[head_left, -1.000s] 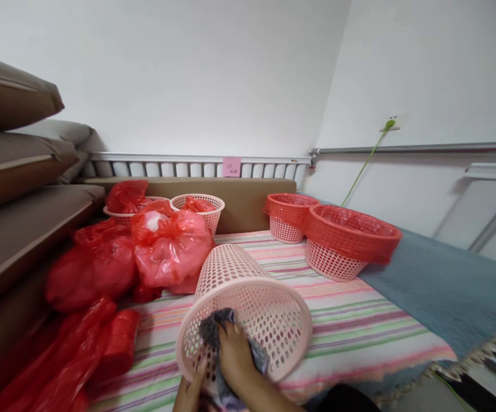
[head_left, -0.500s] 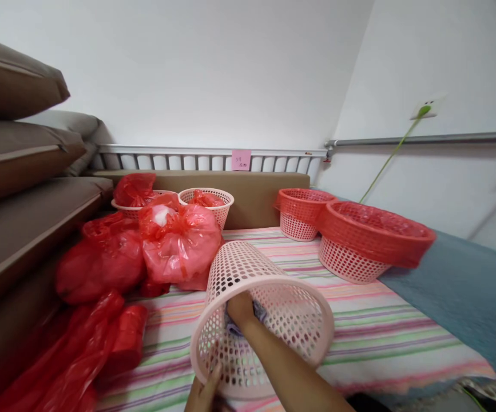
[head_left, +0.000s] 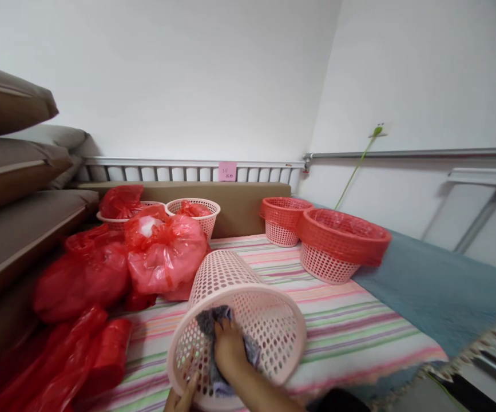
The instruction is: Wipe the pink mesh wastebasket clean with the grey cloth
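A pink perforated basket (head_left: 224,269) lies on its side on the striped cloth, its mouth facing me. Inside it, my right hand (head_left: 229,349) presses a grey and purple cloth (head_left: 214,337) against the inner wall, fingers bent over the fabric. At the lower left of the rim is my left hand (head_left: 183,395), touching the basket from outside; its thumb shows at the edge and the other fingers are partly seen through the holes. Part of the cloth hangs beside and below my right hand.
Red bags, one full (head_left: 166,252), and a red roll (head_left: 112,352) lie left. Two red-lined baskets (head_left: 331,263) stand right. Behind are two more baskets (head_left: 211,220) holding red bags. Stacked cushions (head_left: 24,212) rise at left; a radiator (head_left: 166,171) runs along the wall.
The view has shifted, so the scene sits further left. My right hand has moved toward the basket's mouth, and the cloth is more spread out and visible. My left hand stays at the rim.
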Tool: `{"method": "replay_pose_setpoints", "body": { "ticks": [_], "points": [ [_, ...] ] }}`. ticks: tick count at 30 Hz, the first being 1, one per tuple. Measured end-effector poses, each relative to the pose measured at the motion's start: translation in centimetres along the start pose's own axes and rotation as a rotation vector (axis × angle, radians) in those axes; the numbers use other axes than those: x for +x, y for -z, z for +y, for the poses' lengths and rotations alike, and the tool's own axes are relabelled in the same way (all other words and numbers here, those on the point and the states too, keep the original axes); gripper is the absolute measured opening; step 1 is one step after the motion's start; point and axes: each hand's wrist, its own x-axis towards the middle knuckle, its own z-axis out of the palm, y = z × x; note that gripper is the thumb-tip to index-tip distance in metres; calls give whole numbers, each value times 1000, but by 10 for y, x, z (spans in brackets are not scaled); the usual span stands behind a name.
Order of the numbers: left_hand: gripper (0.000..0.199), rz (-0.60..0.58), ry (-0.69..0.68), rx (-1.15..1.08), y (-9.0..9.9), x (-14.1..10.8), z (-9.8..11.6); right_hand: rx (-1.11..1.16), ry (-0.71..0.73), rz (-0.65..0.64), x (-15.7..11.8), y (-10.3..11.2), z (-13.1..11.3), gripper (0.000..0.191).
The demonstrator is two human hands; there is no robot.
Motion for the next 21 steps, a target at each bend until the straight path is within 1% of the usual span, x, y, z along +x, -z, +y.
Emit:
{"method": "replay_pose_setpoints", "body": {
  "ticks": [3,6,8,10,12,13,17,18,21],
  "points": [
    [65,-2,-64,4,2,3,5,66,26,15,-34,-11,-2,45],
    [63,29,-63,-3,3,1,2,94,56,32,-63,-27,0,47],
    [67,46,-10,-26,3,-2,-3,95,62,51,-76,-32,2,47],
    [73,35,93,-49,2,-3,-10,108,82,36,-82,-30,3,47],
    [77,27,175,-57,2,-1,-16,122,104,-2,-80,-22,2,46],
    [79,35,168,-61,2,1,-18,126,113,-18,-77,-17,1,46],
    [78,92,-30,-99,4,16,-23,103,115,-18,-53,-3,-3,46],
    [76,92,-49,-106,4,19,-24,86,110,-10,-45,-2,-4,46],
    [62,67,-35,-119,3,23,-21,15,91,15,-21,-2,-5,46]
  ]
}}
